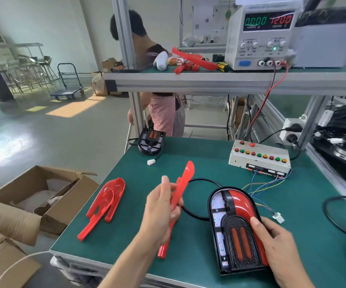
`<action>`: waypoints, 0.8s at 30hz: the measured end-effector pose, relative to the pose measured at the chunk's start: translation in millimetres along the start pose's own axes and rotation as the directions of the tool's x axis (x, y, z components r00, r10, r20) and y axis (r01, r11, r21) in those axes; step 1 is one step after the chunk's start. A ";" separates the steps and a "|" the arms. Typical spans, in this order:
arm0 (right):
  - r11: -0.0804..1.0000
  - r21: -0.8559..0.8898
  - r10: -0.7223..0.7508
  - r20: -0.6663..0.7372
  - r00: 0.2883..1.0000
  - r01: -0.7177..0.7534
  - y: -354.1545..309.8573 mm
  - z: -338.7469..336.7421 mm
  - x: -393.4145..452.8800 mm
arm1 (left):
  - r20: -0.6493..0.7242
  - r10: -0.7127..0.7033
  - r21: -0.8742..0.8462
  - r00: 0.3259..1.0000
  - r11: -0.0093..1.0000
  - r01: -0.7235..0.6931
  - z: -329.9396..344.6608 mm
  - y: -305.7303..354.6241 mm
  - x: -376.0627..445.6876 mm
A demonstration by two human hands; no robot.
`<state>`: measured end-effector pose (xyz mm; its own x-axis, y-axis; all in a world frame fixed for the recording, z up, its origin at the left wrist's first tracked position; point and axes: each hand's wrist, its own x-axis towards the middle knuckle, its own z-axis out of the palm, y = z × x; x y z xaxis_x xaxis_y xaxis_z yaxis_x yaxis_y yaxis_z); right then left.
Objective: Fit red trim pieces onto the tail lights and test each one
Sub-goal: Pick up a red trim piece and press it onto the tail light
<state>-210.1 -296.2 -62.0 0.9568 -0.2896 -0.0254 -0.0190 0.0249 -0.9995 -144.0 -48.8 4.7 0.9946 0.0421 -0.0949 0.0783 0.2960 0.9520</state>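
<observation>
**Trim in hand, light not yet capped**

Left hand [161, 213] pinching a long red trim piece [180, 194] between thumb and fingers, clear of the mat. Right hand [276, 246] curled round tail light [235, 229], thumb on its black centre. Left channel bare, speckled white; right side glossy red. Risk: misaligned trim, probably snapped clips if forced.

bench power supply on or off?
On. The power supply shows lit displays, green 0.000 and red 12.00, and a green indicator glows on its front panel.
</observation>
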 end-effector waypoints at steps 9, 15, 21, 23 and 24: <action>0.999 0.037 -0.020 0.011 1.000 0.020 5.6 0.8 3.2 | 0.104 0.068 0.265 0.992 0.960 -0.093 37.2 -23.9 -42.6; 0.998 0.051 -0.039 0.013 0.999 0.038 9.9 1.2 4.7 | 0.025 0.302 0.731 0.953 0.645 -0.224 44.6 -35.3 -59.3; 0.996 0.083 -0.046 0.023 0.999 0.044 14.1 0.9 6.2 | -0.063 0.282 0.689 0.957 0.706 -0.163 55.7 -42.7 -69.4; 0.995 0.086 -0.051 0.016 0.999 0.049 14.8 1.0 6.4 | -0.050 0.268 0.690 0.962 0.705 -0.161 57.3 -45.2 -72.7; 0.995 0.088 -0.053 0.013 0.999 0.051 14.7 1.0 6.4 | -0.037 0.276 0.702 0.960 0.691 -0.172 57.2 -46.7 -73.8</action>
<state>-204.0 -296.7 -76.8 0.9603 -0.2776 0.0275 0.0558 0.0944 -0.9940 -217.1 -120.3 -16.1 0.9743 0.1573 0.1614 -0.0693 -0.4725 0.8786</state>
